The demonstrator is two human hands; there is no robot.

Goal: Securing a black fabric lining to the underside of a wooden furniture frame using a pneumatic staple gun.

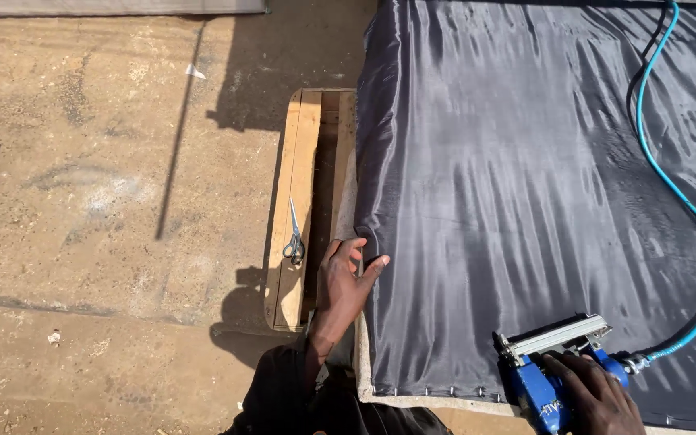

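fabric [525, 177], dark and shiny, lies stretched over a big flat frame that fills the right of the view, rippled with soft creases and catching the sun. the left hand [345, 278] rests open at the cloth's left edge, thumb spread onto the cloth and fingers curled against the side, clasping nothing that shows. the right hand [598, 395] is wrapped round the handle of a blue staple gun [549, 366], whose silver magazine lies flat on the cloth near the lower edge, where a row of small staples [445, 392] runs along the border. a turquoise air hose [678, 189] runs from the tool's back up across the cloth. scissors [294, 238] lie on a wooden pallet [300, 145] just left of the frame, on sandy ground [106, 201].
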